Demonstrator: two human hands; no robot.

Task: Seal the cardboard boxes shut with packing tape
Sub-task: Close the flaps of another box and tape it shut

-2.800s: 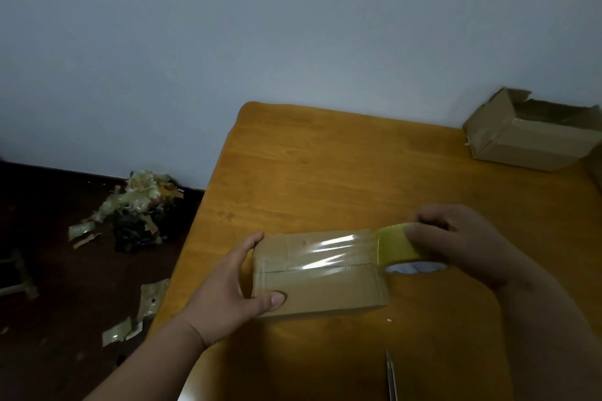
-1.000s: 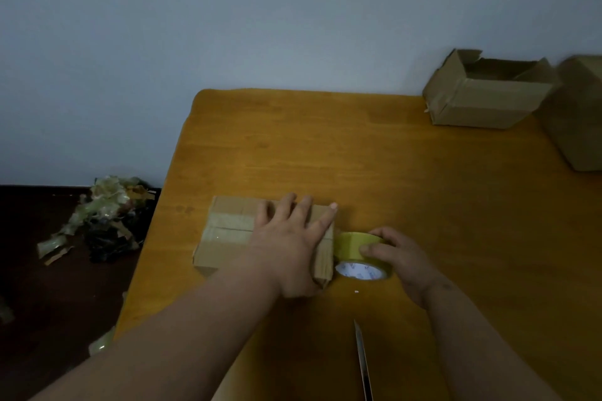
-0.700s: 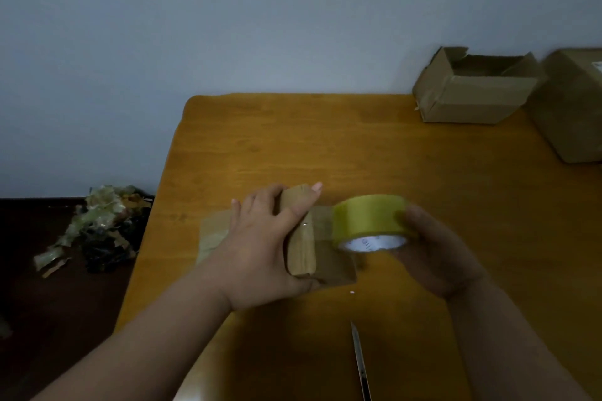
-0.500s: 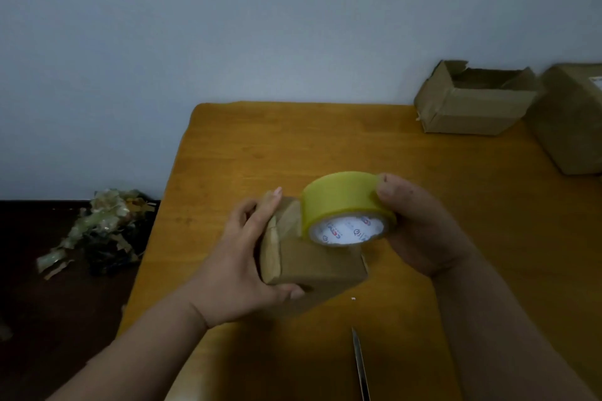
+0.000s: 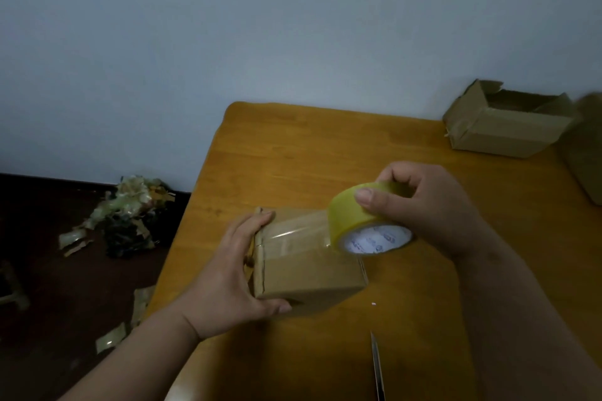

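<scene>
A small brown cardboard box [image 5: 312,273] sits tilted at the near left of the wooden table [image 5: 309,153]. My left hand [image 5: 228,277] grips its left end, thumb under the front edge and fingers over the top. My right hand [image 5: 423,208] holds a yellowish roll of packing tape [image 5: 365,221] at the box's upper right corner, thumb on the roll's outside. A clear strip of tape runs from the roll leftward across the box's top.
An open cardboard box [image 5: 508,127] stands at the table's far right, and another box [image 5: 586,153] shows at the right edge. A thin blade [image 5: 378,368] lies on the table near me. Tape scraps [image 5: 130,212] litter the dark floor to the left.
The box was flat under my left palm a second ago; it has since been lifted and turned. The roll has come up from the table to the box's upper right corner, tape trailing across the top.
</scene>
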